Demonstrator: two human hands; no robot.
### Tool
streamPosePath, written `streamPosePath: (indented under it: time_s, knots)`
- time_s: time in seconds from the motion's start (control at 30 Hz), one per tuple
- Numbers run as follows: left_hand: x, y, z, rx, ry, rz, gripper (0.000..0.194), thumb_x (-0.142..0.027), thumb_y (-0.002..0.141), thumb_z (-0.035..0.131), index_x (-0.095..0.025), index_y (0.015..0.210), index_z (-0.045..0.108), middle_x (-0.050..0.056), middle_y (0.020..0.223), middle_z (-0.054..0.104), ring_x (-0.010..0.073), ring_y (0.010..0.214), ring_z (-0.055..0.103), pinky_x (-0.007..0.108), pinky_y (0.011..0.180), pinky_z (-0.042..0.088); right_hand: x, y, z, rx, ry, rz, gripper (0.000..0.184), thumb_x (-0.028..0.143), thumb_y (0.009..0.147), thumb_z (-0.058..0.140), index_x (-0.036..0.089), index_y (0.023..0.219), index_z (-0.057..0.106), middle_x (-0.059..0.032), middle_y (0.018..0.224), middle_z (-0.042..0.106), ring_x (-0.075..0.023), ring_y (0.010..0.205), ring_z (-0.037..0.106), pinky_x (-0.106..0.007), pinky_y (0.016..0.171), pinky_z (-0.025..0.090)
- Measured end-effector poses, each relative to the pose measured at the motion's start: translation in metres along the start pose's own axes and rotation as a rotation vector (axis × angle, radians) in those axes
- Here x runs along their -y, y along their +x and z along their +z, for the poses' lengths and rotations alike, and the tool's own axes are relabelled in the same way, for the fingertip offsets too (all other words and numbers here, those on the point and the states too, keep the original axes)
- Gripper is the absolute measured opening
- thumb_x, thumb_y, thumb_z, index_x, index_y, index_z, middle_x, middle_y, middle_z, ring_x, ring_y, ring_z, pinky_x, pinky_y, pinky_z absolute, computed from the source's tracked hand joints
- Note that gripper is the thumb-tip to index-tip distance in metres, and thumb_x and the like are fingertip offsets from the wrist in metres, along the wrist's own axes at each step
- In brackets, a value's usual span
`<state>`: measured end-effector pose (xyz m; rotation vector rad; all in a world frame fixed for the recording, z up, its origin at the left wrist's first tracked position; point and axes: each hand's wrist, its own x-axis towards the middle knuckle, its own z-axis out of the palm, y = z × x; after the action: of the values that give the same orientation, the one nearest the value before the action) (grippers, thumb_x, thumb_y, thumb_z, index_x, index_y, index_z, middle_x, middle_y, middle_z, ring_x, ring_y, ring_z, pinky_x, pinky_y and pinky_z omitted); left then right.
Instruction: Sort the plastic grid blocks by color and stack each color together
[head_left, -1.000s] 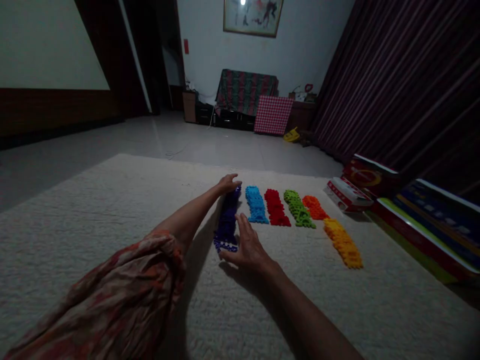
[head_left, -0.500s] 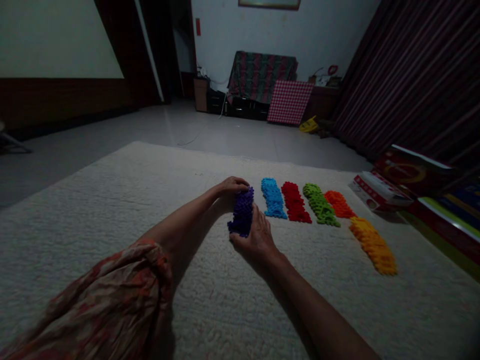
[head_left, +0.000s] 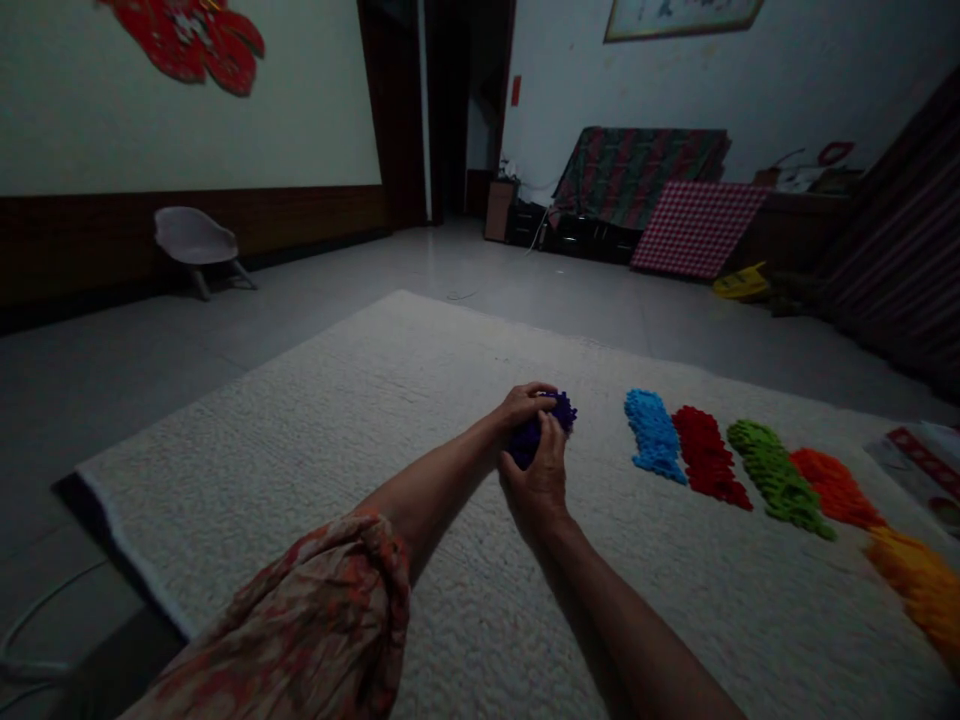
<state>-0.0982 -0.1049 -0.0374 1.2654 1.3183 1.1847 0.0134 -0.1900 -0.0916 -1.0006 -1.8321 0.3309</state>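
Note:
A stack of dark purple bumpy-edged pieces (head_left: 527,440) is between my two hands, low over the cream quilted mat (head_left: 337,420). My left hand (head_left: 526,403) grips its far end, fingers bent over the top. At the near right side my right hand (head_left: 541,472) holds it, thumb toward the front and fingers on top; the hands partly hide the pieces. To the right on the mat lie rows of similar pieces: blue (head_left: 654,436), red (head_left: 710,456), green (head_left: 780,478), orange (head_left: 836,486) and yellow-orange (head_left: 919,580).
A white and red box (head_left: 926,470) stands at the right edge of the mat. On the tiled floor beyond are a small pale chair (head_left: 196,240), a checked red panel (head_left: 705,230) and a yellow object (head_left: 741,282). A cable (head_left: 30,610) lies at lower left.
The view has swung left, so the colored rows sit farther right and the chair shows. The purple stack has turned, and my fingers now cover more of it.

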Motion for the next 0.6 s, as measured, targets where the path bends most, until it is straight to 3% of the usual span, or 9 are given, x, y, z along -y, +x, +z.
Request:
streamPosePath:
  time_s: [0.13,0.33,0.43,0.6]
  knots:
    - [0.001,-0.02,-0.061,-0.125,0.058,0.021,0.038,-0.022,0.073,0.07,-0.013,0.109,0.075,0.005,0.086,0.074,0.0155,0.078,0.066,0.029,0.082,0.053,0.04,0.004,0.053,-0.021,0.139,0.052,0.078,0.026,0.074,0.067,0.017,0.145,0.035,-0.0199,0.148,0.041,-0.0315,0.142,0.039,-0.054,0.118,0.034]
    - [0.007,-0.047,-0.192,-0.401,0.239,-0.033,0.036,-0.028,0.067,0.072,-0.015,0.1,0.078,0.004,0.082,0.074,0.0169,0.074,0.065,0.028,0.073,0.053,0.122,0.017,0.155,0.067,0.392,0.286,0.077,0.033,0.071,0.072,0.018,0.14,0.04,-0.0168,0.141,0.048,-0.0291,0.133,0.049,-0.047,0.113,0.041]
    - [0.007,-0.059,-0.248,-0.458,0.242,-0.028,0.04,-0.033,0.06,0.074,-0.016,0.097,0.077,0.003,0.082,0.074,0.0178,0.074,0.066,0.029,0.072,0.053,0.152,0.026,0.196,0.106,0.442,0.394,0.076,0.034,0.07,0.073,0.016,0.138,0.043,-0.0179,0.137,0.051,-0.0308,0.13,0.053,-0.046,0.111,0.043]
    - [-0.001,-0.072,-0.309,-0.544,0.261,-0.092,0.05,-0.039,0.056,0.076,-0.017,0.101,0.076,0.003,0.076,0.073,0.0171,0.066,0.064,0.028,0.065,0.052,0.18,0.042,0.247,0.151,0.503,0.444,0.073,0.033,0.069,0.073,0.015,0.135,0.045,-0.0196,0.137,0.052,-0.0317,0.13,0.053,-0.048,0.111,0.043]
